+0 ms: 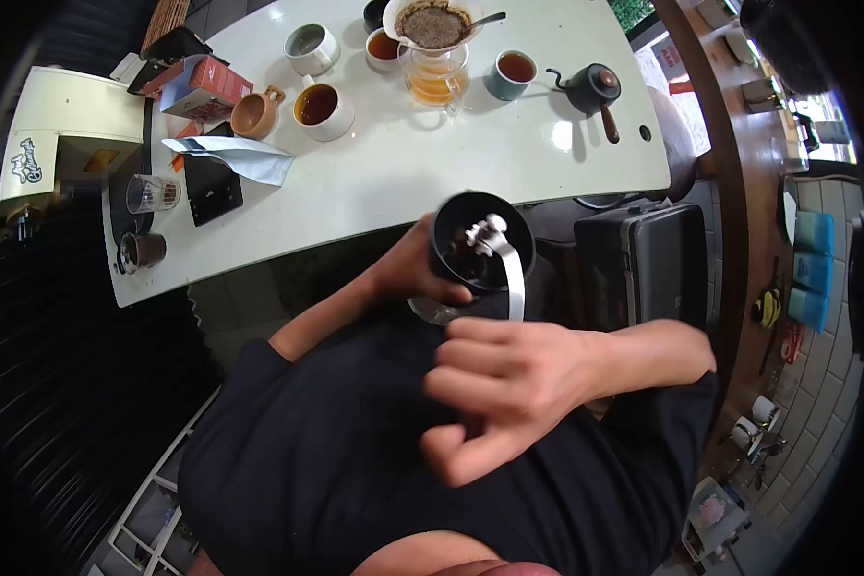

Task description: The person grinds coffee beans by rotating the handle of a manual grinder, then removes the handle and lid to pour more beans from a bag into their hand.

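- The left hand is wrapping firmly round the side of a black hand grinder, thumb on the near side. Its far fingers are hiding from view, so I can't tell how they're sitting.
- The right hand is closing round the outer end of the silver crank, fingers curling in. It's looking a bit blurry, and it's covering whatever knob is there.
- The grinder is hanging in front of the chest, just off the near edge of the white surface, its open top facing up at the camera.
- Tip for the cranking, imo: bracing the body hard with the left while the right is drawing smooth, level circles should stop it twisting. Pushing down or yanking could be tipping it, and dark bits might be hopping out of that open top.
- The dripper, kettle and mugs are standing farther back, well apart from the elbows.
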